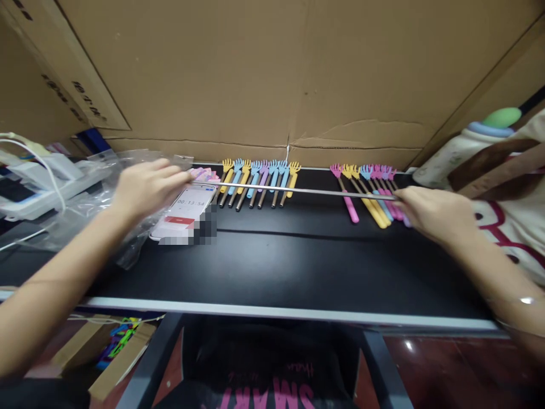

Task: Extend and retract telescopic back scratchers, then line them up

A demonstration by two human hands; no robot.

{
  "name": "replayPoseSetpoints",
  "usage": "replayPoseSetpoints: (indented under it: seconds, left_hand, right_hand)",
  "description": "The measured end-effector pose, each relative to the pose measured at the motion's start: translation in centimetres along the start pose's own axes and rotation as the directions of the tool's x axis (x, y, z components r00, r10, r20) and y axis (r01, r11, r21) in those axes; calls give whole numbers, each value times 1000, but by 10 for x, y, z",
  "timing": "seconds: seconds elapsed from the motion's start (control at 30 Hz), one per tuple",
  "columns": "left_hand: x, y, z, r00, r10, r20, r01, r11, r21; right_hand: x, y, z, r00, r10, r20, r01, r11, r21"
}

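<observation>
A long thin metal rod (315,192), which looks like a drawn-out telescopic back scratcher, stretches across the table between my hands. My left hand (147,186) is closed around its left end, above a phone and a plastic bag. Closed on the right end is my right hand (438,215). Both ends are hidden by the fingers. Behind the rod lies a row of back scratchers (255,176) with yellow, blue and purple claw heads. A second group of back scratchers (374,207), with pink, yellow and blue handles, lies just left of my right hand.
A phone (183,210) showing a timer lies at left, beside a clear plastic bag (128,250) and a white power strip (38,190). Cardboard (272,74) walls the back. At right stand a bottle (451,150) and a cloth bag (511,210). An open box (123,358) sits below.
</observation>
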State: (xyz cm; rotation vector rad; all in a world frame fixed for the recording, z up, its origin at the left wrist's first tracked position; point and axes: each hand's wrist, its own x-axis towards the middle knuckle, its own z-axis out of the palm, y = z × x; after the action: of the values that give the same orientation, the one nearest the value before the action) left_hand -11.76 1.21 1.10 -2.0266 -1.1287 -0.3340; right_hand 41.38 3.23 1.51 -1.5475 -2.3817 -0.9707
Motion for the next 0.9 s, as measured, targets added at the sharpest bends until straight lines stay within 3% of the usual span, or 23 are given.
replayPoseSetpoints:
  seconds: [0.1, 0.23, 0.43, 0.63, 0.9]
  left_hand:
    - [33, 47, -5, 994, 99, -38, -101, 993, -57]
    - [58, 89, -19, 992, 78, -96, -83, 995, -48]
    - [61, 115, -39, 994, 28, -103, -37, 995, -90]
    - [76, 146, -46, 995, 11, -103, -34, 974, -225]
    - [76, 149, -43, 998, 7, -65, -23, 967, -255]
  right_hand:
    - [20, -51, -14, 978, -194, -74, 199, 978, 63]
    - [31, -90, -28, 968, -183, -174, 198, 977, 72]
    - [24, -108, -39, 964, -171, -203, 196, 974, 110]
    - [27, -131, -58, 953, -203, -227, 223, 973, 66]
    - [29, -134, -53, 963, -200, -181, 218, 972, 90]
